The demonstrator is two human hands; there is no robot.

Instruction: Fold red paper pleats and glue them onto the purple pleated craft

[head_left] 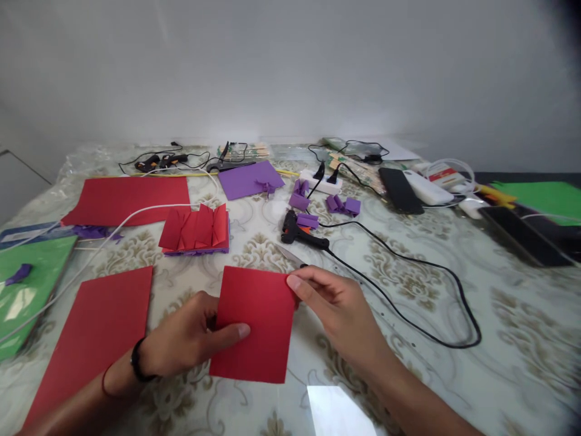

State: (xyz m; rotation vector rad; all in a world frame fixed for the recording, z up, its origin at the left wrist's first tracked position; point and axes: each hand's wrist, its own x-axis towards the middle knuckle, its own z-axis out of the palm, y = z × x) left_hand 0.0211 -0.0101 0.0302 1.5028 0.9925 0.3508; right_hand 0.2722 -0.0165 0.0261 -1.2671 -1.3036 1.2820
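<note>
A squarish red craft sheet (261, 354) is held up in front of me above the table. My left hand (193, 333) grips its left edge, thumb lying across the front face and the other fingers hidden behind. At the top right corner, my right hand (338, 309) pinches the sheet between thumb and fingers. Just beyond lies a knife or scissor blade (290, 255), partly covered by the right hand. A black glue gun (305, 233) rests behind it. To the left are a larger red sheet (102, 321) and a stack of folded red pieces (197, 230).
Another red sheet (134, 200) and a purple sheet (249, 178) lie farther back. Folded purple pieces (344, 206) sit near a white power strip (324, 181). The glue gun's black cord (458, 290) loops rightward. Phones (402, 191) and green sheets (542, 200) are at right.
</note>
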